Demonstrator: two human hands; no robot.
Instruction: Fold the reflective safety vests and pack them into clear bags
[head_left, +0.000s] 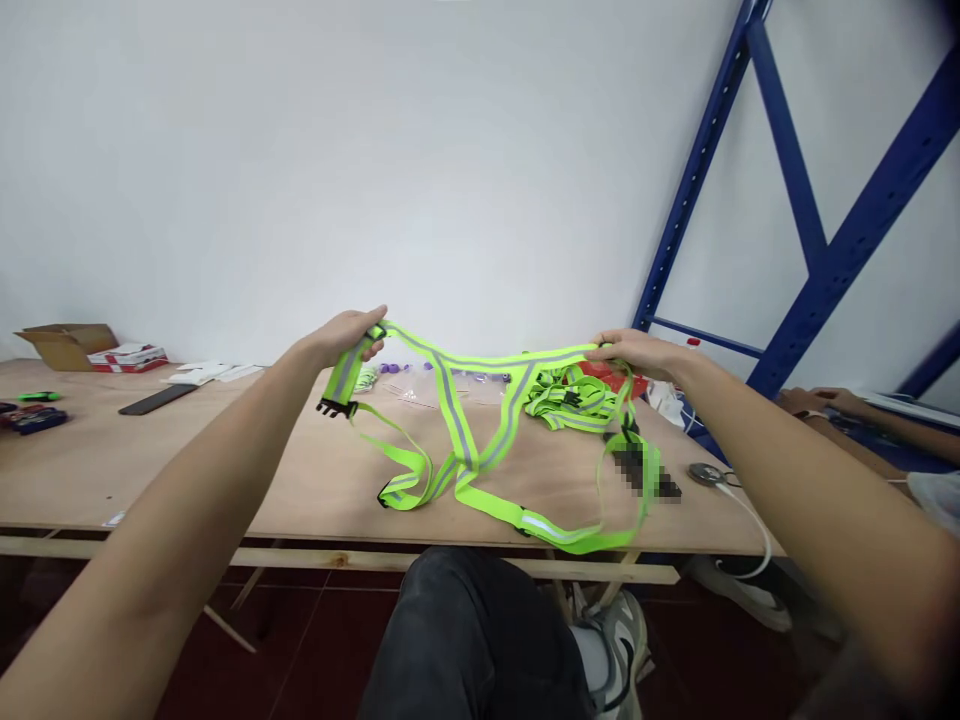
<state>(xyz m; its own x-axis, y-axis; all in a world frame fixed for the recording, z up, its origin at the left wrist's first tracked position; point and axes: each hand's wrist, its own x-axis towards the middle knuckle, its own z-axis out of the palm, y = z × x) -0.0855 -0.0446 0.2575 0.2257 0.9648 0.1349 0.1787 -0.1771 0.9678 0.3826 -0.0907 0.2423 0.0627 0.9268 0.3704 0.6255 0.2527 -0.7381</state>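
Note:
A neon-yellow reflective vest (480, 362) made of straps with silver stripes hangs between my two hands above the table. My left hand (346, 338) pinches its band at the left, near a black buckle (337, 408) that dangles on a strap end. At the right, my right hand (636, 352) grips the other end of the same band. The lower straps meet in a V and droop towards the table's front edge. Behind the right part of the vest lies a heap of similar yellow straps (574, 400).
On the wooden table (300, 470) are an open cardboard box (67, 347), a red-and-white box (127, 357), a dark flat strip (157, 399) and a round grey device (712, 474) with a white cable. A blue metal frame (817, 270) rises at right, beside another person's hands (821, 400).

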